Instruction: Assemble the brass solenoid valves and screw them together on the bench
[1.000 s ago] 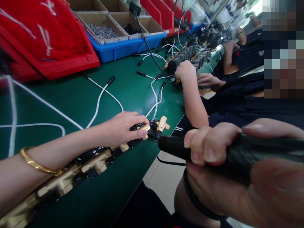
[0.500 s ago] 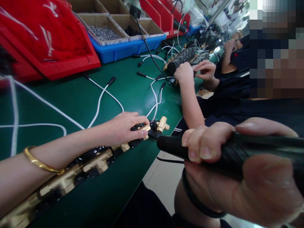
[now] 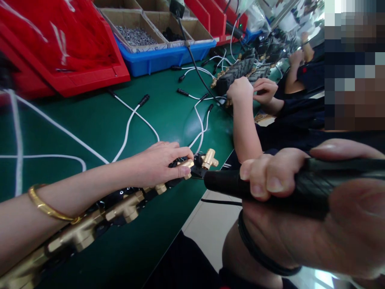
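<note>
My left hand [image 3: 164, 162], with a gold bangle on its wrist, grips a brass fitting [image 3: 187, 165] between thumb and forefinger. That fitting belongs to a row of brass tee-shaped fittings [image 3: 126, 207] on black bodies, running along the table beneath my forearm. Just past my fingertips, one more brass tee [image 3: 209, 159] sits on its black body. My right hand [image 3: 285, 208] is wrapped round a black electric screwdriver [image 3: 227, 184], held level, close to the camera. Its tapered nose points left toward the end of the row; any bit at its tip cannot be made out.
White cables [image 3: 129, 124] with black plugs lie over the green table [image 3: 168, 108]. Behind stand a red bin [image 3: 96, 76] and a blue tray [image 3: 150, 64] of screws. A black cord [image 3: 195, 66] hangs down. A co-worker's hands [image 3: 240, 90] handle black parts at right.
The whole view has shifted slightly. My right hand and the screwdriver have moved a little to the right. My left hand keeps its grip on the brass fitting.
</note>
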`<move>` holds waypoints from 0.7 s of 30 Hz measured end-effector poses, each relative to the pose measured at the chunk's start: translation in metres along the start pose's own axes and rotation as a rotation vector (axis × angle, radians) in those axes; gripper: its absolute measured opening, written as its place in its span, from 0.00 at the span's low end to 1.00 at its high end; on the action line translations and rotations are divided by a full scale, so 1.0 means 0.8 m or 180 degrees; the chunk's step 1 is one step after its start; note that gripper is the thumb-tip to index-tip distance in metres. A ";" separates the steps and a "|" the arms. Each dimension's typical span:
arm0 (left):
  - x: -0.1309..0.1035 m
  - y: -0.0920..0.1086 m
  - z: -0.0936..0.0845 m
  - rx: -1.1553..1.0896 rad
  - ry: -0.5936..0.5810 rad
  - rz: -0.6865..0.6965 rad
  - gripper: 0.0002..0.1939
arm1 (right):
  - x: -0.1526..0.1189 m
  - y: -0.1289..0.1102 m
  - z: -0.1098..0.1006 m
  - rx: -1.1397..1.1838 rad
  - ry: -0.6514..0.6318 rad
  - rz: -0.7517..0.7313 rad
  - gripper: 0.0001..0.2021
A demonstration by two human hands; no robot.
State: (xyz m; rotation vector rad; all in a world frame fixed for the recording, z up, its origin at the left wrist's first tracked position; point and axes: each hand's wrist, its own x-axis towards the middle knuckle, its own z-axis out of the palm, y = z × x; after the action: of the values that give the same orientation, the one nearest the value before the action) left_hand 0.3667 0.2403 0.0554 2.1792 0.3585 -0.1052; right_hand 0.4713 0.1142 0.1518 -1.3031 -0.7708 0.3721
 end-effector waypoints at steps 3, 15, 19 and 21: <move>0.000 0.000 0.000 -0.0052 -0.0020 -0.0043 0.16 | 0.001 0.007 -0.004 0.0038 0.0153 0.0005 0.06; -0.001 0.002 -0.001 -0.0096 -0.0066 -0.0085 0.16 | -0.004 -0.001 -0.012 0.0017 0.0205 -0.0128 0.04; -0.001 0.000 0.001 -0.0055 -0.0011 -0.0053 0.17 | -0.006 0.001 -0.009 0.0084 0.0054 -0.0029 0.07; -0.001 -0.001 0.002 -0.0031 0.0020 -0.0031 0.17 | -0.007 0.003 -0.009 0.0130 0.0051 -0.0068 0.08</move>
State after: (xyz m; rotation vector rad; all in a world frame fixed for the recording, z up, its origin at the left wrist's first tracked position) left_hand 0.3659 0.2394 0.0543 2.1687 0.3725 -0.1018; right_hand 0.4727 0.1060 0.1470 -1.2574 -0.7596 0.3581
